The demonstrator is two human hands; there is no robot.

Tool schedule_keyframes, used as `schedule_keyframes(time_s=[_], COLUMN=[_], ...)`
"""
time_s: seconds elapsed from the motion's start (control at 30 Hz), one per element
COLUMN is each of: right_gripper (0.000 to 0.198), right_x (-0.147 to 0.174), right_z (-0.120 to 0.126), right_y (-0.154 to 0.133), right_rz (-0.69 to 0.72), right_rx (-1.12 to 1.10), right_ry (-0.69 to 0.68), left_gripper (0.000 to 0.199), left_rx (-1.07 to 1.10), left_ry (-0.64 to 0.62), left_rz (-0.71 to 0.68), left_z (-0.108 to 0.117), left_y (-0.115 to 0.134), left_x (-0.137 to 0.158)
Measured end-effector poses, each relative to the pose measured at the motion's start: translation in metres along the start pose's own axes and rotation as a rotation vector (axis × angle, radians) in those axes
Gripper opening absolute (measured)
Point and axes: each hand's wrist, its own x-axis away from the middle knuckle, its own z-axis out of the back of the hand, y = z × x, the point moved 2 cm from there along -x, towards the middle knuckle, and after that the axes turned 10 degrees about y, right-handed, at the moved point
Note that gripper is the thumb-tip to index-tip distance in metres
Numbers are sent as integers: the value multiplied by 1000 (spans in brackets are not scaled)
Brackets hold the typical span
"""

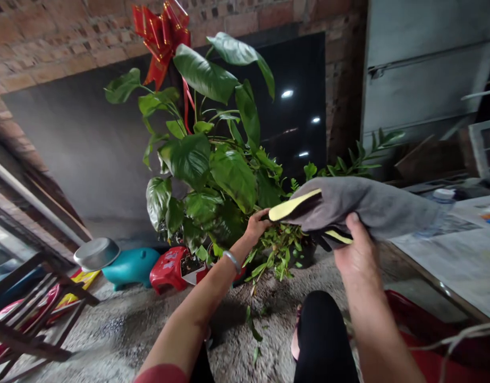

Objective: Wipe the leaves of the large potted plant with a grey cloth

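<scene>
Black-trousered leg at bottom centre sits below the right hand, its grip closed on a grey cloth right of centre; the left hand meets the yellow-edged end, its hold unclear. Handling the cloth seems the current step, probably calling for steady fingers beside the leafy plant beyond.

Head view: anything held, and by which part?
The right grip holds the gray cloth bundle by its lower edge, near the middle. Whether the left grip pinches its yellow tip cannot be told.
</scene>
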Motion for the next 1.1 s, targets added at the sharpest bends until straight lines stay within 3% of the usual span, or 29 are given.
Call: schedule_keyframes(time_s=[0.07,0.13,0.23,0.33,0.4,0.47,0.6,0.67,0.77,0.87,0.93,1.0,1.1], right_gripper=[53,54,53,48,43,39,36,38,43,41,39,39,41], right_x=[-1,0,-1,-3,-4,-8,-30,-39,-36,-15,1,11,5], right_z=[-14,-30,-61,-82,-75,-48,2,-6,-49,-75,-61,-29,9], right_y=[-1,1,11,34,56,74,66,47,30,45,69,87,81], right_rz=[5,-10,-50,-141,-257,-330,-176,-71,6,-104,-269,-366,-272], right_rx=[-49,-95,-180,-191,-72,60,47,-46,-179,-123,8,117,147], right_ry=[9,8,-41,-87,-65,33,330,316,141,10,-15,33,192], left_gripper=[35,44,64,68,58,49,60,63,64,60,55,57,63], left_rx=[24,12,-5,-15,-34,-59,-33,4,46,62,72,71,46], left_ry=[23,26,-13,-63,-88,-89,-35,-34,-62,-78,-73,-62,-62], left_rz=[7,23,9,4,-29,-53,9,38,45,21,8,16,49], left_z=[-17,-21,-7,17,33,50,74,76,69,63,66,71,78], left_y=[2,4,9,17,23,27,26,26,27,29,30,29,27], left_x=[-7,-5,7,19,23,26,32,34,36,37,37,38,39])
